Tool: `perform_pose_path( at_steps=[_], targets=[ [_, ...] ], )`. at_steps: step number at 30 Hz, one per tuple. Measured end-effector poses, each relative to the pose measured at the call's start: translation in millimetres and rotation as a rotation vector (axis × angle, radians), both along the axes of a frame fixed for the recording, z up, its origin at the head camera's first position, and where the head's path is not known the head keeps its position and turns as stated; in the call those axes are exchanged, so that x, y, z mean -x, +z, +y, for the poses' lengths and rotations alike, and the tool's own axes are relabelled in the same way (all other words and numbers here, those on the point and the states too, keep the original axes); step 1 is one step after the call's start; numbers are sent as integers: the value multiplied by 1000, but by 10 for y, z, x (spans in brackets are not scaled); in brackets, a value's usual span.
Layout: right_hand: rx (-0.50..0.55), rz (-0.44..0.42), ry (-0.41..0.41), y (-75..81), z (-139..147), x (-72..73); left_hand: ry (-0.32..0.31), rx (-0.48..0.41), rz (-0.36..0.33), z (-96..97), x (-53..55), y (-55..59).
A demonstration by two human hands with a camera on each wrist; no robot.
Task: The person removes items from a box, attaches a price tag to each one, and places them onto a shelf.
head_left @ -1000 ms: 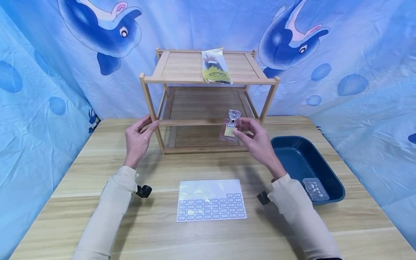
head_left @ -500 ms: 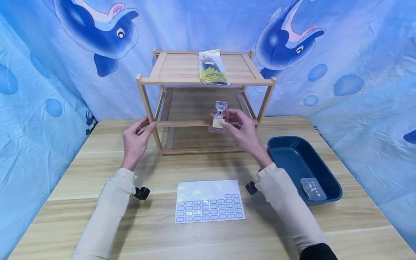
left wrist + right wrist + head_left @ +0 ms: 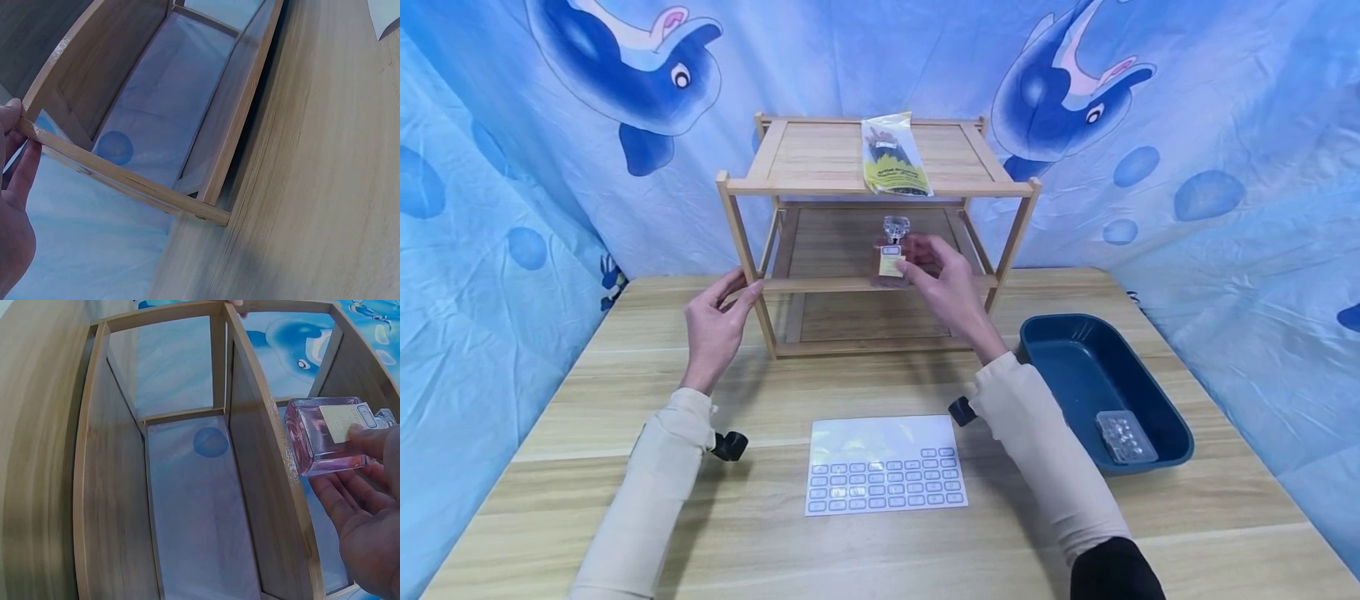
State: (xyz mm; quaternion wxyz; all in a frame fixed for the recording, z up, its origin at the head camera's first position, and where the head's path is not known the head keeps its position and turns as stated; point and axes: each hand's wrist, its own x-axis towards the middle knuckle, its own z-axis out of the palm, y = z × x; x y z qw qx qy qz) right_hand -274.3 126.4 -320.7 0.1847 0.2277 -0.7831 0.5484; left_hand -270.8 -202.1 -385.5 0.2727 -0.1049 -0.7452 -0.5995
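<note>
Tray (image 3: 1063,362), dark blue, on table (image 3: 880,554). Box (image 3: 1126,437), clear, inside the tray, near end. Sheet (image 3: 883,446), white, rows of blue-outlined labels, left of the tray. Packet (image 3: 895,158), yellow and white, beyond the tray, leftward. Cloth (image 3: 865,58), blue, dolphin-printed, behind the tray.

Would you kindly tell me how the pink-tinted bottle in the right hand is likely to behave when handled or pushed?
The bottle looks rigid and glass-like, so it would probably keep its shape but might break if dropped. Its smooth, shiny sides could feel slippery. Its flat, boxy faces suggest sliding rather than rolling.
</note>
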Motion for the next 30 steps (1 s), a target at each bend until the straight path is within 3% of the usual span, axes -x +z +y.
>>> perform_pose_path(
  at_steps=[14, 22, 30],
  targets=[
    [-22, -14, -12, 80, -100, 279, -8, -3, -2, 16, -2, 9],
    [-19, -49, 5, 102, -139, 349, 4, 16, 11, 9, 0, 12],
    [-135, -73, -5, 164, -144, 366, 3, 19, 5, 21, -5, 11]
  ],
)
